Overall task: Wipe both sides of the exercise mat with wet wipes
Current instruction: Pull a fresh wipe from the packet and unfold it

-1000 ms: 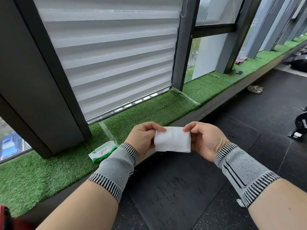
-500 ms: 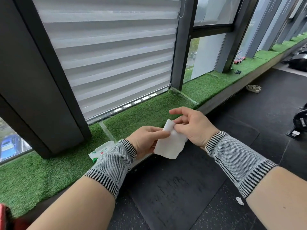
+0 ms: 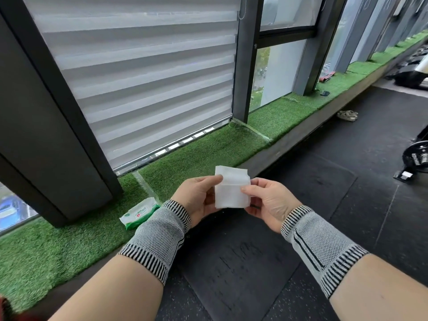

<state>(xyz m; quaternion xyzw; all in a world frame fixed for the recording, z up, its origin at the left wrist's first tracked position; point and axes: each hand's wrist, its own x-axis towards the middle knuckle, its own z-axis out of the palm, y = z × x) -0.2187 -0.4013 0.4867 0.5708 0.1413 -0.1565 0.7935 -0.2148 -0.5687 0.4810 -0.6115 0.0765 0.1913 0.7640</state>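
Now unfolded further than half a second ago, when pinched as a slanted corner between both hands: wet wipe (image 3: 232, 190) held upright and squarer, top flap lifted. Suggests preparation only, no wiping begun. Left hand (image 3: 198, 197) pinching the wipe's left edge, thumb and fingers clamped on it; right hand (image 3: 269, 201) pinching the right edge likewise. Both raised over the dark exercise mat (image 3: 234, 262) on the floor below. Wipes pack (image 3: 139, 212) lying on the artificial-grass ledge (image 3: 58, 246) beside the left wrist.

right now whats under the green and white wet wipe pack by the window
The green and white wet wipe pack lies flat on the green artificial turf ledge. Turf shows all round it; the patch beneath is covered, and the grey knit wrist sleeve hides its near corner.
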